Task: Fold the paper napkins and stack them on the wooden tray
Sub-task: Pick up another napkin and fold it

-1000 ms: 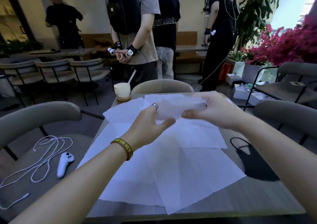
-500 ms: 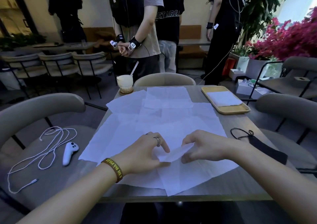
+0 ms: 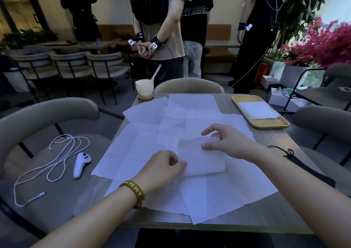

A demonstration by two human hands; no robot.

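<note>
A person's two bare hands work at a table [image 3: 266,217] covered with overlapping unfolded paper napkins [image 3: 144,152]. One folded napkin [image 3: 201,158] lies on top of them, near the table's middle. The left hand [image 3: 161,168] (a ring on one finger, a yellow-lettered wristband behind it) pinches the folded napkin's near left corner. The right hand [image 3: 230,142] rests on its far right edge, fingers loosely spread. A wooden tray [image 3: 266,123] sits at the table's far right corner, holding a stack of folded napkins [image 3: 257,110]. A creamy drink [image 3: 144,90] stands at the far left corner.
</note>
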